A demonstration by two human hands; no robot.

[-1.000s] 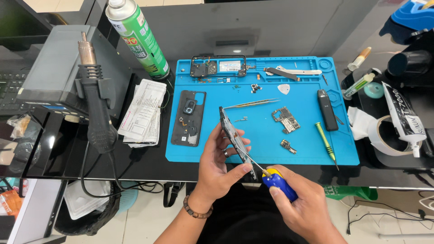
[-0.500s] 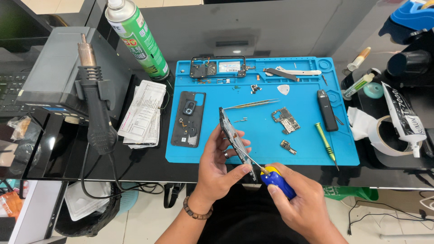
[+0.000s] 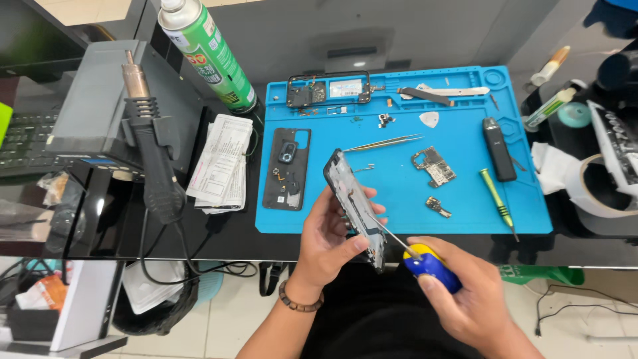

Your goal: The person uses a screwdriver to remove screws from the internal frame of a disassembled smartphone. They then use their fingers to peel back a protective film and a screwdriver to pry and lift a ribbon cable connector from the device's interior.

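Phone frame held on edge in the left hand, fingers wrapped round it, at the near edge of the blue mat. Right hand fist-grips a screwdriver by its blue-and-yellow handle; the shaft tip touches the frame's inner face. Wrist bead bracelet on the left arm. On the mat: back cover at left, tweezers and board mid, small part nearer, green driver and black stick right, another frame far. Off the mat, left: paper stack, green spray can, hot-air handle on its grey station. Tape roll far right.
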